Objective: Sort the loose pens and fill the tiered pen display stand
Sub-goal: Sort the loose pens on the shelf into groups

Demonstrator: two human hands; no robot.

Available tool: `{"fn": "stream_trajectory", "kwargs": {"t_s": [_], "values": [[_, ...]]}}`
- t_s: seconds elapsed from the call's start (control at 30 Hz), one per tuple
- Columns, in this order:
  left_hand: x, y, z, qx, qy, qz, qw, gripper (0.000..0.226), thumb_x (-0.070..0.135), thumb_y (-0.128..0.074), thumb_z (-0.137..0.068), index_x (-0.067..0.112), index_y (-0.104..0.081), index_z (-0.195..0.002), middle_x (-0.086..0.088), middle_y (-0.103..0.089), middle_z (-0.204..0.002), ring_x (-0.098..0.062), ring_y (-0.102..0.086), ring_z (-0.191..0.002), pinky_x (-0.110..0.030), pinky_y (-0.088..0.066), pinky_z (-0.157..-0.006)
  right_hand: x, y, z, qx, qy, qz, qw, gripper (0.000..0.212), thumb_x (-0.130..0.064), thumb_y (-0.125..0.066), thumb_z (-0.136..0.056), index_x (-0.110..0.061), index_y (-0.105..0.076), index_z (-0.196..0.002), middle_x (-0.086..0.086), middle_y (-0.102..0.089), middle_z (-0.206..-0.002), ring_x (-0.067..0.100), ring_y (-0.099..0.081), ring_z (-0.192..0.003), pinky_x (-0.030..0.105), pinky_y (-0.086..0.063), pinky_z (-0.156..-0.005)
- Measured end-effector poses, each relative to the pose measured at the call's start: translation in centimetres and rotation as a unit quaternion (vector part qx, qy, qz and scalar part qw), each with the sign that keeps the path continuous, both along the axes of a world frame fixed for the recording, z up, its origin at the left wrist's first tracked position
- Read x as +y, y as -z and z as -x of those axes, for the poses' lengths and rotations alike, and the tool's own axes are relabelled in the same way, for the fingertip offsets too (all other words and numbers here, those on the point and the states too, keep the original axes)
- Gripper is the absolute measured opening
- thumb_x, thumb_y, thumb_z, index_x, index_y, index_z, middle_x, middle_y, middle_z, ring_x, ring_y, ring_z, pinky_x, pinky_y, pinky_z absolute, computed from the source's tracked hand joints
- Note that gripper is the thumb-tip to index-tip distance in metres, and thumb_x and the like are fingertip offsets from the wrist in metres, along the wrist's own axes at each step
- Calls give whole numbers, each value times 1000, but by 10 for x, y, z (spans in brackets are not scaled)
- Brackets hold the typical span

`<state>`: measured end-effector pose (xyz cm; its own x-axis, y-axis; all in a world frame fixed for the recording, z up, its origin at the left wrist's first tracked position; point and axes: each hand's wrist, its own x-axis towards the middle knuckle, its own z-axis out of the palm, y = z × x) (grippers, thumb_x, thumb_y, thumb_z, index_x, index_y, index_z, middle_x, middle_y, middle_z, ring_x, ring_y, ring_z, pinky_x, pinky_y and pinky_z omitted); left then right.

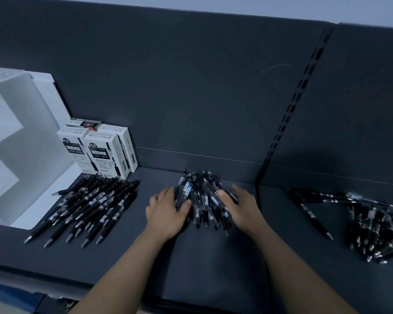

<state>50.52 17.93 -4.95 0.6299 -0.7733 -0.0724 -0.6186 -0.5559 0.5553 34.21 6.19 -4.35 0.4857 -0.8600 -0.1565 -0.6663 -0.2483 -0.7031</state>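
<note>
so I'm standing at this dark grey metal shelf [191, 264] and both my hands are sitting on the middle heap of black click pens with clear barrels and little blue labels [203, 200]. My left hand [166, 211] is wrapping round the left side of the heap, thumb lying over the top of a few pens and fingers curling in along the edge; the fingertips are hiding among the pens so I can't say exactly how far in they're going. My right hand [243, 208] is doing the mirror of that on the right side, thumb lying across the barrels, fingers running along the outside. So both are closing in on the same bunch, squeezing it between them, and the bunch is resting on the shelf, fanning out toward the back panel.

Over on the left a second spread of solid black pens with silver tips [89, 205] is lying in rough rows, tips pointing toward me. Just behind it some white cardboard pen boxes [104, 152] are standing upright, and beside those the white stepped plastic display stand [25, 141] is sitting at the far left. A third messy pile of black pens [372, 230] is lying well off to the right, past the slotted upright strip [290, 118]
</note>
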Motion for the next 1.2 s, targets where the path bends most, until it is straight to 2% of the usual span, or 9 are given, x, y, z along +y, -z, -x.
{"fn": "stream_trajectory", "kwargs": {"t_s": [0.07, 0.1, 0.2, 0.47, 0.57, 0.67, 0.83, 1.0, 1.2], "values": [[0, 0, 1, -6, 6, -10, 1000, 62, 58, -43, -91, 24, -34, -143, 4, -34, -150, -27, -26, -135, -42, -25, -107, 5, -6, 1, 12, -8, 5, 1000, 81, -68, -42, -88, -10, -39, -145, 4, -39, -150, 24, -27, -141, 36, -24, -114], [0, -1, 1, -4, 6, -14, 1000, 64, 58, -43, -91, 24, -32, -145, 3, -33, -151, -27, -25, -136, -42, -24, -107, 7, -7, 2, 24, -10, 10, 1000, 82, -68, -41, -88, -10, -37, -146, 5, -38, -150, 25, -26, -141, 36, -23, -114], [0, -4, 0, 6, 1, -20, 1000, 69, 59, -43, -91, 22, -28, -147, 1, -32, -152, -27, -25, -137, -43, -23, -108, 5, -3, 1, 56, 2, 32, 998, 107, -89, -24, -71, -7, -43, -137, 6, -45, -142, 28, -31, -137, 40, -28, -114], [1, -13, 0, -2, 15, -35, 999, 73, 59, -42, -92, 20, -22, -150, 0, -25, -156, -28, -21, -139, -44, -21, -110, -2, -1, 4, 66, 16, 26, 997, 117, -97, -19, -62, -7, -46, -131, 8, -49, -138, 27, -36, -132, 43, -32, -111], [2, -17, 1, -18, 28, -23, 999, 72, 59, -42, -92, 20, -23, -149, 1, -26, -155, -27, -21, -139, -43, -21, -110, 9, -16, 7, 43, 5, 23, 999, 91, -76, -35, -83, -10, -34, -146, 8, -36, -151, 24, -27, -141, 39, -24, -117], [3, -24, 6, -53, 49, 9, 997, 67, 54, -43, -93, 21, -25, -149, 2, -29, -153, -26, -21, -138, -41, -21, -110, 15, -23, 16, 24, 14, 55, 998, 71, -53, -44, -96, -7, -30, -148, 7, -33, -154, 21, -25, -143, 31, -20, -115], [1, -45, 34, -107, 102, 87, 985, 53, 44, -46, -95, 22, -40, -143, 4, -44, -145, -23, -30, -133, -37, -23, -107, 26, -37, 51, 14, 42, 114, 993, 65, -45, -48, -97, -9, -32, -148, 4, -35, -153, 19, -27, -143, 27, -20, -114], [-11, -62, 87, -135, 174, 130, 967, 46, 40, -50, -95, 20, -51, -136, 2, -55, -135, -23, -43, -127, -36, -28, -106, 29, -49, 114, 52, 72, 156, 984, 60, -36, -52, -97, -11, -33, -148, 4, -37, -152, 18, -32, -140, 24, -23, -113], [-39, -67, 173, -117, 256, 167, 945, 40, 38, -51, -95, 19, -59, -129, 2, -62, -122, -21, -52, -114, -36, -40, -100, 20, -56, 206, 83, 116, 187, 972, 49, -27, -56, -95, -10, -47, -140, 4, -52, -140, 21, -47, -130, 26, -34, -105]]}}
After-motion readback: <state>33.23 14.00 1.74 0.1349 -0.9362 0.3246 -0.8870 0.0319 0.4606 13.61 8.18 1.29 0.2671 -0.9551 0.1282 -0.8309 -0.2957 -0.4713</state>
